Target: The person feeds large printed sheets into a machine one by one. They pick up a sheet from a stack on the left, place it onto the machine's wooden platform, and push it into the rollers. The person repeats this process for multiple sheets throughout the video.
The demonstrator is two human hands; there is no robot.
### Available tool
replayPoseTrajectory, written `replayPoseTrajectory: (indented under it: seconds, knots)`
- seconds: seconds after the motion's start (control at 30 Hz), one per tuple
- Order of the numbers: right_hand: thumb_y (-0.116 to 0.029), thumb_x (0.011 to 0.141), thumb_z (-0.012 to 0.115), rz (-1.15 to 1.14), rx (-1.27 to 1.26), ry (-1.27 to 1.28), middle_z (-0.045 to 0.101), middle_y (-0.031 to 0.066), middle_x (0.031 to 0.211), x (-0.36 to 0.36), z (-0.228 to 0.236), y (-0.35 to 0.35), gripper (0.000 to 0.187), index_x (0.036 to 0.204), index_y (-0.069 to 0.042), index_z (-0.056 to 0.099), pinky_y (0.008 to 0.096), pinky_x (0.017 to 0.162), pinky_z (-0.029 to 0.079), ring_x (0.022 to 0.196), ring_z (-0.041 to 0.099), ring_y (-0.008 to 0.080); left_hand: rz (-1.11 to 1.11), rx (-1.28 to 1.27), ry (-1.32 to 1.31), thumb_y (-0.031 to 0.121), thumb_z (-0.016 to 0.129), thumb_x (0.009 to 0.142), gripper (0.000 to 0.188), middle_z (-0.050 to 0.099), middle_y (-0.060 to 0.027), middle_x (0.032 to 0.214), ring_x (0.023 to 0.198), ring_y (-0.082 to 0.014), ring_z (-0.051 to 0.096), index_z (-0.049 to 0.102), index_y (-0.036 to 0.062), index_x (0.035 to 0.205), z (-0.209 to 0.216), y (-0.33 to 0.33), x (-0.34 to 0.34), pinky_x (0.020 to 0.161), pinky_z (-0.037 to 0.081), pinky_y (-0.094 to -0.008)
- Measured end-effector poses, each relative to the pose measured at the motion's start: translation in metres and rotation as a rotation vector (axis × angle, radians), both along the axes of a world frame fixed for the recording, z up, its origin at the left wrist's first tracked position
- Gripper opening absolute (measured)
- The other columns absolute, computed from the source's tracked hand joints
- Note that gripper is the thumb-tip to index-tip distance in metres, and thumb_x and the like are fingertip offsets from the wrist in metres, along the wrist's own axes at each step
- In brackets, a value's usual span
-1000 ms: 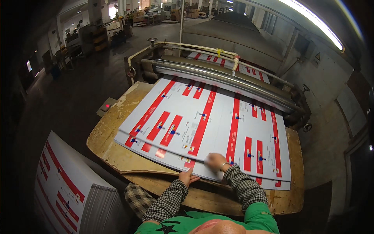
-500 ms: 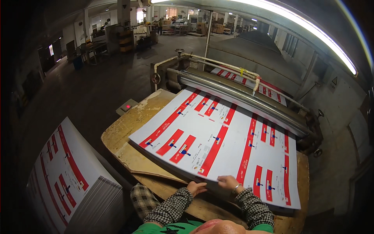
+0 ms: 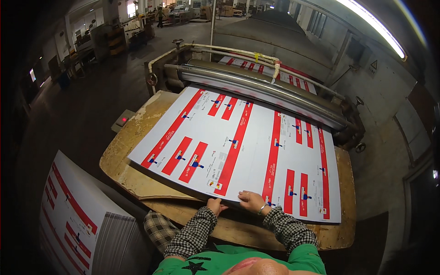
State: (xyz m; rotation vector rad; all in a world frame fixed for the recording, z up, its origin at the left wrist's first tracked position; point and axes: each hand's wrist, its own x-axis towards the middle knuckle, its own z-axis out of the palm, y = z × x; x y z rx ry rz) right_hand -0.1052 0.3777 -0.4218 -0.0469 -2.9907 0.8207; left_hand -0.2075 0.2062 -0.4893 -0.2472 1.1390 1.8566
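Observation:
A stack of large white printed sheets point(image 3: 247, 156) with red bands and small blue figures lies on the worn wooden table point(image 3: 121, 153). The top sheet reaches up to a long metal roller point(image 3: 256, 82). At the near edge of the stack, my right hand point(image 3: 251, 201) pinches the sheet's edge, thumb on top and the other fingers partly hidden. Just to its left, my left hand point(image 3: 215, 206) is closed against the same edge, below the top face. What it holds, if anything, is hidden. A bracelet point(image 3: 261, 210) circles my right wrist.
A second, tall stack of similar sheets point(image 3: 68, 201) stands at the lower left. The roller machine has handwheels at its sides, including one at the left point(image 3: 151, 79). A control box point(image 3: 123, 120) with a red light sits by the table. A lamp point(image 3: 376, 27) glows overhead.
The view has shifted, so the table appears further left and higher. A break in the red bands near the roller has gone as the sheet ahead moved in. My left fingers have closed.

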Motion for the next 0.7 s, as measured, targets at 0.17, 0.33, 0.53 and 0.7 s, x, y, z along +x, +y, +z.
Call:
replayPoseTrajectory:
  seconds: [0.17, 0.33, 0.53, 0.7]
  knots:
    - [-0.031, 0.076, 0.058, -0.069, 0.005, -0.227, 0.061, 0.0152, 0.105, -0.047, -0.013, 0.037, 0.035, 0.101, -0.007, 0.063, 0.0378, 0.084, 0.046, 0.096, 0.058, 0.0307, -0.048, 0.107, 0.008, 0.016, 0.044, 0.094, 0.035, 0.055, -0.0202, 0.113, 0.098, -0.0335, 0.060, 0.039, -0.0079, 0.119, 0.000, -0.007, 0.001, 0.080, 0.055, -0.0421]
    - [-0.044, 0.070, 0.066, -0.024, 0.307, -0.228, 0.046, 0.0201, 0.129, -0.071, -0.035, 0.043, 0.063, 0.119, -0.006, 0.053, 0.0465, 0.100, 0.034, 0.125, 0.036, 0.0351, -0.079, 0.103, 0.043, 0.009, 0.043, 0.092, 0.035, 0.054, -0.0196, 0.115, 0.101, -0.0326, 0.059, 0.036, -0.0005, 0.125, 0.010, 0.000, 0.001, 0.084, 0.051, -0.0467]
    - [-0.036, 0.057, 0.076, 0.095, 0.241, -0.146, 0.034, 0.0267, 0.134, -0.022, -0.021, 0.007, 0.082, 0.123, 0.000, 0.044, 0.0430, 0.102, 0.033, 0.125, 0.034, 0.0406, -0.094, 0.153, 0.116, 0.001, 0.058, 0.082, 0.023, 0.061, -0.0152, 0.097, 0.085, -0.0254, 0.063, 0.053, -0.0052, 0.103, -0.016, -0.009, 0.001, 0.076, 0.056, -0.0360]
    - [-0.020, 0.073, 0.056, -0.016, -0.010, -0.187, 0.062, 0.0157, 0.090, -0.037, 0.059, 0.012, 0.026, 0.094, -0.004, 0.060, 0.0374, 0.071, 0.049, 0.079, 0.060, 0.0315, -0.088, 0.090, 0.003, 0.009, 0.054, 0.086, 0.027, 0.059, -0.0166, 0.104, 0.097, -0.0272, 0.058, 0.052, -0.0081, 0.106, 0.000, -0.017, -0.002, 0.090, 0.049, -0.0442]
